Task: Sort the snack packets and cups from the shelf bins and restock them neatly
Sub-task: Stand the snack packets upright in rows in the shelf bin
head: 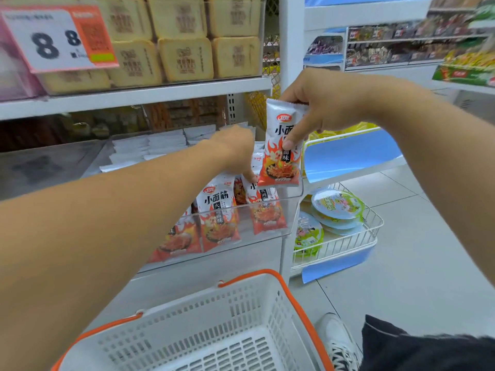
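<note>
My right hand (318, 108) pinches a red-and-white snack packet (281, 153) by its upper part and holds it upright over the right end of a clear plastic shelf bin (249, 210). Several packets of the same kind (218, 218) stand inside that bin. My left hand (238, 148) reaches into the bin, its fingers down among the packets; whether they grip one is hidden. A row of white packets (150, 148) lies behind the bin. Jelly cups (337, 207) with green lids lie in a white wire basket (375, 226) lower right.
A white shopping basket (219, 330) with orange handles sits below my arms. Yellow bread-like packs (184, 57) fill the shelf above, beside a price tag (53, 38). A blue-fronted bin (351, 153) stands right of the clear one. My shoe (337, 341) is on the tiled floor.
</note>
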Motion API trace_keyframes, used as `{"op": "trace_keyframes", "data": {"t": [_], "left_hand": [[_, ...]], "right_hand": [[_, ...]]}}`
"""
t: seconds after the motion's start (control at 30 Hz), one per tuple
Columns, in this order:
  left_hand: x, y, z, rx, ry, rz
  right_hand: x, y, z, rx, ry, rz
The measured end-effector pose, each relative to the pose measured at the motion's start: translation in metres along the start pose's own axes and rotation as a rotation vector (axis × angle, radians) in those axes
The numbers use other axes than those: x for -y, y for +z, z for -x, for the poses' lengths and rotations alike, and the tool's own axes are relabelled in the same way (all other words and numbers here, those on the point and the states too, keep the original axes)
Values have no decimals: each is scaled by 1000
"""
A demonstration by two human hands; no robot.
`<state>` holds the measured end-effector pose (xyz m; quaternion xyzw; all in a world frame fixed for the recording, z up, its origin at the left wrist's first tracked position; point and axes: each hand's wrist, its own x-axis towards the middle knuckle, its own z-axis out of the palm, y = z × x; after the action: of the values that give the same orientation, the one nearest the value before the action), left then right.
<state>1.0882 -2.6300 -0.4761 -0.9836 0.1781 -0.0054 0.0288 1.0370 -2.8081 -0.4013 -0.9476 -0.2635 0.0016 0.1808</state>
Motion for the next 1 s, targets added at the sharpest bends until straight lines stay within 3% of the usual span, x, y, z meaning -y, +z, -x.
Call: {"op": "trace_keyframes", "data": {"t": [0.17,0.27,0.5,0.7,0.8,1.0], "left_hand": [[9,-13,-4,-41,-9,227],[21,-21,-4,-115,-8,342],[30,-16,1,-91,45,359],[34,-17,-1,-24,-9,386],[38,-15,-2,-12,-1,295],[33,-11,-4,-100,34,233]], "right_hand": [[2,-1,3,16,-8,-5],[3,16,-8,49,-8,121],[-4,81,-32,-27,2,510],[-1,91,-27,-127,2,568],[-4,93,-29,-92,38,607],[1,96,-30,-117,-36,652]]}}
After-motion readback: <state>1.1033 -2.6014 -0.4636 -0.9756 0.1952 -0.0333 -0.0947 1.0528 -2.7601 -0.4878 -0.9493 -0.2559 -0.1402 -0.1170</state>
